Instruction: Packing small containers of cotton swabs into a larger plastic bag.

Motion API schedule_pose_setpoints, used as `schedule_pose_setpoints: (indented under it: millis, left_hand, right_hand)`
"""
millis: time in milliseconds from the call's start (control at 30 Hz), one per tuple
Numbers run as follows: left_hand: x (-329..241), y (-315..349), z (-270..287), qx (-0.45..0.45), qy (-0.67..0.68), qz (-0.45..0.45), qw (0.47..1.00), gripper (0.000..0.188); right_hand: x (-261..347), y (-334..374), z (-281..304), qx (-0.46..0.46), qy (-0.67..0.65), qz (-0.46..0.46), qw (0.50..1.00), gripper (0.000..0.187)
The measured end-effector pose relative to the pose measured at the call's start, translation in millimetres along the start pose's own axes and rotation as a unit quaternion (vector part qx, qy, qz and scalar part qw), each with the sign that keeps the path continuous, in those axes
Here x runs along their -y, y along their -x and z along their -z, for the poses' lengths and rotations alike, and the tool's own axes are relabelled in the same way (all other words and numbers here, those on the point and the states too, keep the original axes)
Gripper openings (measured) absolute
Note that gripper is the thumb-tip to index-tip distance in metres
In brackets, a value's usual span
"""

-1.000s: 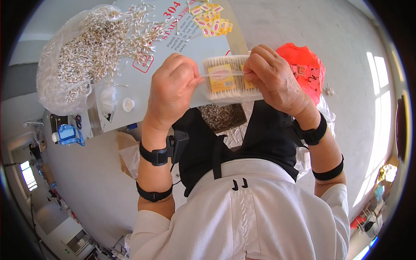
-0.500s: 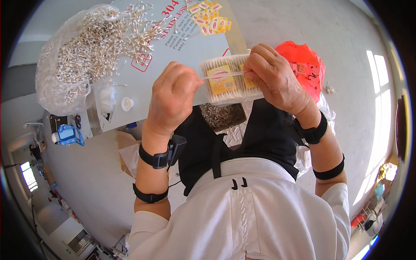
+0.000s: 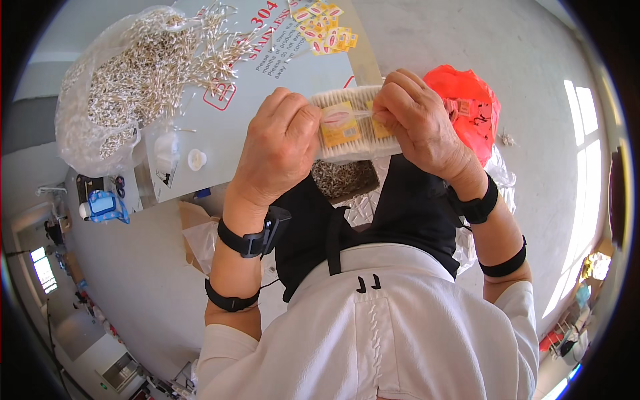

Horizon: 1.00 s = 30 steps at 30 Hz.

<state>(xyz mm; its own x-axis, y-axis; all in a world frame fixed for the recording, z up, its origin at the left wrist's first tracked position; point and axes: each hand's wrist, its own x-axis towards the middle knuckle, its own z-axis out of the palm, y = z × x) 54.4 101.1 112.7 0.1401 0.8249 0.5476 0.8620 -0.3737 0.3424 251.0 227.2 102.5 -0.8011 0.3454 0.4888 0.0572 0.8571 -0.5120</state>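
Note:
A clear plastic pack of cotton swabs with yellow labels lies between my hands, near the table edge. My left hand is closed at its left end, fingers pinched together. My right hand is closed over the right end, thumb and fingertips pinching. Across the front of the pack, a whitish translucent plastic strip runs between both sets of fingers. The right end of the pack is hidden behind my right hand. Exactly what the left fingertips grip is partly hidden.
A big clear bag of loose cotton swabs spills over the table at left. Yellow labels lie at the far side. A small white round lid sits left. Below the pack is a box of swabs; a red bag is right.
My left hand has moved right and slightly down, from beside the pack to its left end, bringing its end of the strip in. My right hand has barely moved.

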Motion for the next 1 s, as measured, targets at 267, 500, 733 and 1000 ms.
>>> schedule_pose_setpoints:
  millis: [267,500,733,1000]
  left_hand:
    - [-5,-13,-8,0.009,-0.014,-0.018,1.0,0.027]
    - [-5,-18,-3,0.053,-0.089,-0.069,0.992,0.014]
    - [-7,-16,-7,0.031,-0.108,-0.071,0.991,0.014]
    - [-15,-15,-24,-0.003,-0.126,-0.119,0.985,0.016]
  right_hand:
    - [0,0,4,0.01,0.011,-0.005,1.0,0.019]
    - [1,-3,10,0.021,0.024,0.019,0.999,0.018]
    - [-1,-4,7,0.025,0.031,0.017,0.999,0.016]
    - [2,-4,8,0.025,0.007,0.011,1.0,0.016]
